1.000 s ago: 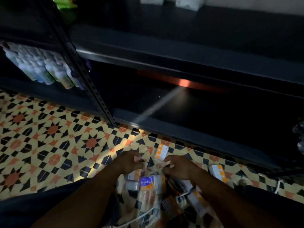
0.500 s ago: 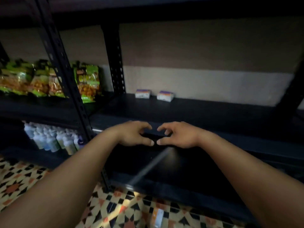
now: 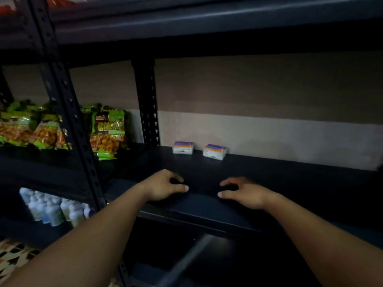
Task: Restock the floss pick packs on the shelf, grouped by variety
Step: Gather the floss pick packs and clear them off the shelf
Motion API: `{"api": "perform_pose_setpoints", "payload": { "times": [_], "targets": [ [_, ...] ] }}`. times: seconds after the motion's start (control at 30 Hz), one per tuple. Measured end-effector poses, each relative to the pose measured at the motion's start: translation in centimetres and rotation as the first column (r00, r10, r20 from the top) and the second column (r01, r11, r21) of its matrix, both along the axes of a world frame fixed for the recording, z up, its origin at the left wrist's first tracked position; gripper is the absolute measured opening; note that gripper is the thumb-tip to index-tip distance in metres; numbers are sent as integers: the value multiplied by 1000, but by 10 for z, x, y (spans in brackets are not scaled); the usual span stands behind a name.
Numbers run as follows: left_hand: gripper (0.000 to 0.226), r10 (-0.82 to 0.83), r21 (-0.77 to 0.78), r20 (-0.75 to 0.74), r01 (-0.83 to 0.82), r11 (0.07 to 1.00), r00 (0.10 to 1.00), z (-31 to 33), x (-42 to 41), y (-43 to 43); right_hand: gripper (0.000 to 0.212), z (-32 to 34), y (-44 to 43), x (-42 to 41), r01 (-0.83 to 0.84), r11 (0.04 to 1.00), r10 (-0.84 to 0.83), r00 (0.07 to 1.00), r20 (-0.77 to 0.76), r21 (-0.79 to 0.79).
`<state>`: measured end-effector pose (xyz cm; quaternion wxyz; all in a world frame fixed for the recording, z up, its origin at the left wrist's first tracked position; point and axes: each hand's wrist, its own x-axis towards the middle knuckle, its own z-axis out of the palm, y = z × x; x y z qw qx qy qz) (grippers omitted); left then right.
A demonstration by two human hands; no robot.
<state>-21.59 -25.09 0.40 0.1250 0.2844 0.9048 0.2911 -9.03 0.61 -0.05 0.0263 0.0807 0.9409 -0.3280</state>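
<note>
Tiled floor [image 3: 12, 253]: only a patterned sliver shows at the bottom left, and I see no stock on that part.
Bottles [image 3: 51, 208]: a pale row on the lower level of the next bay, well apart from my work.
Left hand [image 3: 165, 187]: at the front edge of the shelf [image 3: 207, 212], fingers curled and thumb pointing toward the other hand. In this dimness I cannot tell whether it pinches anything.
Right hand [image 3: 245, 193]: near it along the same front edge, curled likewise. No pack shows in it, but I cannot tell for certain.
Front post [image 3: 68, 112]: stands at the shelf's left front corner and bounds my reach on that side.
Snack bags [image 3: 107, 131]: green and orange, on the neighbouring bay just past the shelf's left edge.
First floss pick pack [image 3: 183, 147]: lies at the shelf's back edge, near the rear post [image 3: 146, 104] at the left rear corner.
Second floss pick pack [image 3: 215, 151]: just beside the first along the back edge, with a small gap between them, turned slightly.
Wall [image 3: 269, 131]: pale, directly behind both packs.
Progress: I judge this early. Two packs are placed, both purple and orange on top, so seemingly one variety. The rest of the shelf toward its right edge has yet to be filled.
In the way: nothing lies between my hands and the back edge. I expect the poor light to make the varieties hard to tell apart.
</note>
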Motion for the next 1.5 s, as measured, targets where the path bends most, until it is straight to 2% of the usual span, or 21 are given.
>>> {"api": "perform_pose_setpoints", "payload": {
  "times": [0.1, 0.2, 0.27, 0.37, 0.43, 0.47, 0.53, 0.6, 0.73, 0.9, 0.97, 1.03, 1.17, 1.27, 1.37, 1.5],
  "targets": [
    [28, 107, 193, 18, -108, 975, 994, -19, -33, 9, 43, -17, 12, -31, 65, 995, -74, 990, -117, -79],
    [27, 201, 318, 25, -199, 927, 979, -29, -75, 23, 51, -28, 25, -69, 111, 988, -131, 970, -204, -105],
    [42, 195, 341, 15, -189, 921, 981, -32, -102, 32, 63, -31, 31, -95, 173, 976, -202, 946, -256, -129],
    [71, 190, 328, -34, -169, 930, 981, -33, -131, 48, 79, -31, 41, -127, 251, 966, -258, 900, -352, -65],
    [113, 215, 311, -67, -185, 932, 974, -38, -151, 60, 88, -30, 48, -145, 277, 960, -270, 894, -358, -33],
    [121, 229, 236, -128, -194, 952, 965, -40, -159, 67, 89, -31, 53, -154, 284, 958, -276, 898, -342, -29],
    [103, 253, 1, -274, -263, 965, 928, -42, -165, 77, 81, -35, 59, -168, 299, 954, -276, 904, -327, 22],
    [87, 250, -99, -327, -296, 950, 912, -41, -167, 84, 69, -39, 62, -176, 288, 952, -234, 904, -359, 103],
    [67, 233, 49, -382, -233, 971, 894, -43, -167, 79, 49, -39, 59, -171, 250, 964, -193, 888, -417, 85],
    [47, 145, 169, -427, -79, 982, 892, -42, -143, 70, 44, -32, 44, -140, 227, 972, -176, 877, -447, 63],
    [51, 120, 197, -422, -39, 980, 899, -41, -128, 64, 44, -33, 38, -123, 217, 976, -182, 878, -443, 30],
    [65, 81, 173, -424, -7, 985, 902, -41, -112, 54, 45, -35, 30, -103, 207, 978, -183, 879, -440, 7],
    [75, 92, 150, -326, -45, 988, 941, -43, -66, 34, 49, -35, 10, -55, 194, 981, -177, 900, -399, 2],
    [70, 130, 223, -289, -65, 973, 948, -37, -19, 16, 55, -32, -8, -13, 191, 982, -180, 922, -343, -3],
    [69, 122, 235, -299, -51, 971, 946, -33, 34, -2, 58, -32, -25, 27, 191, 981, -172, 916, -361, 17],
    [65, 190, 331, -264, -96, 939, 945, -39, 99, -25, 56, -35, -51, 75, 222, 975, -208, 904, -374, -7]
  ]
}}
